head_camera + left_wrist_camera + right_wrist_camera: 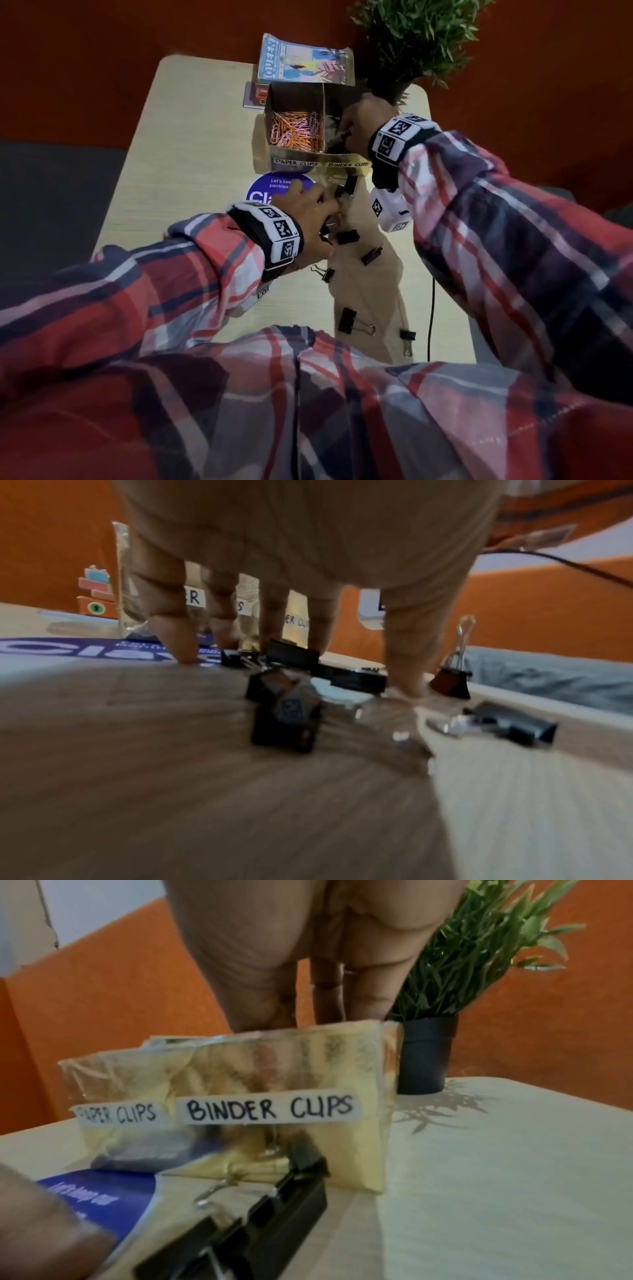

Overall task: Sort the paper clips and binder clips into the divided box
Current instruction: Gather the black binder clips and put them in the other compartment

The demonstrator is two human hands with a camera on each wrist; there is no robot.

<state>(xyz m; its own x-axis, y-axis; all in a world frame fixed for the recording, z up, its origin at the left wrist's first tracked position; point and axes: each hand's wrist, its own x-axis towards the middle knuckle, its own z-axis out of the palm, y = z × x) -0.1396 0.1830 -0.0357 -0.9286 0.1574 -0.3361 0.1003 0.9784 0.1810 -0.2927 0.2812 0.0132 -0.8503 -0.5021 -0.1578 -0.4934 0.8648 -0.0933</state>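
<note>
I'm in the binder-clip half of the sort, by my reading: the left compartment of the divided box (294, 152), in the upper middle of the head view, holds a heap of orange and pink paper clips (297, 129), and I see none loose on the table (191, 144). My right hand (359, 125) reaches down into the right compartment, the one labelled BINDER CLIPS; in the right wrist view its fingers (373, 988) drop behind the gold front wall and their tips are hidden, so I cannot tell whether they are together on a clip or already apart. My left hand (310, 219), at the centre of the head view, is down among the cluster of black binder clips (347, 236) just below the box; the left wrist view shows its fingers (178, 639) spread and pointing down around the clips, tips at the table, not visibly closed on any one yet. More clips are scattered down the lower middle of the frame, one larger (346, 320) near the bottom. I judge the next move calls for the left fingers to close on a single clip body rather than a wire handle, then lift clear of its neighbours, while the right hand leaves the compartment so the two don't crowd at the opening. A blue round sticker (270, 192) lies beside the left hand.
</note>
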